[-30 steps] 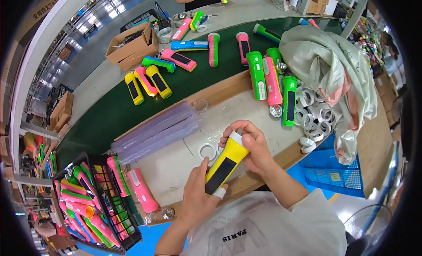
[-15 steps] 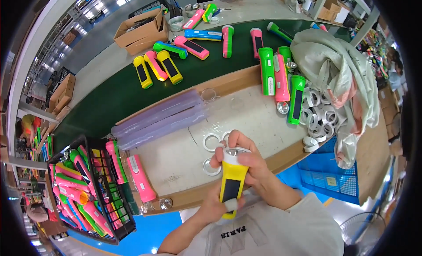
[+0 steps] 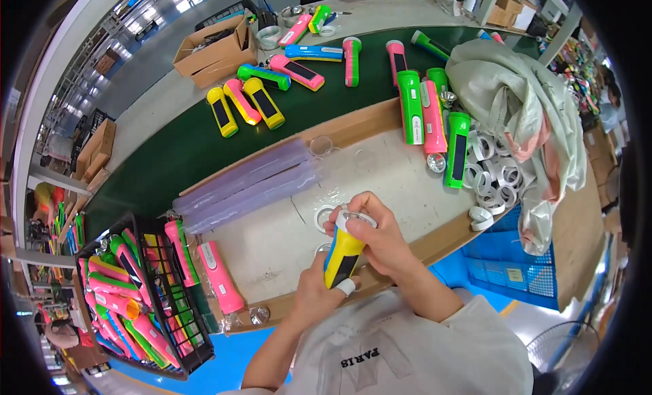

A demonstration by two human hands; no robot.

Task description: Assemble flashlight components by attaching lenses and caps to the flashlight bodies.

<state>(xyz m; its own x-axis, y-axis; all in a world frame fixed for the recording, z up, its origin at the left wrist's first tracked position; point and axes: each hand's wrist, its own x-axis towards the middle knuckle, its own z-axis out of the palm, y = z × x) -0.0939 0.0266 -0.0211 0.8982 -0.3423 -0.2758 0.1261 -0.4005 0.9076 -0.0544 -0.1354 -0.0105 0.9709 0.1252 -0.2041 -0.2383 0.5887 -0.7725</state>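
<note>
A yellow and blue flashlight (image 3: 348, 247) with a dark panel on its side is held tilted above the workboard, head end up. Around its lower body my left hand (image 3: 314, 290) is closed, with a white band on one finger. My right hand (image 3: 386, 240) grips the head at the white ring (image 3: 339, 222), thumb and fingers on its rim. Another white ring (image 3: 320, 219) lies on the board just beyond the head; a further round piece beside it is partly hidden by the flashlight. Two rows of clear purplish plastic discs (image 3: 248, 188) rest along the board's far side.
Left stands a black crate (image 3: 197, 354) full of flashlights, with a pink flashlight (image 3: 221, 278) beside it. Right are green and pink flashlights, a heap of white rings (image 3: 501, 178) and a pale sack (image 3: 499, 83). More flashlights lie on the green belt (image 3: 159, 144) beyond.
The flashlight has turned and tilted, its lower end swinging left, so a blue side now shows. My left hand has moved left and up with it; my right hand still grips the head.
</note>
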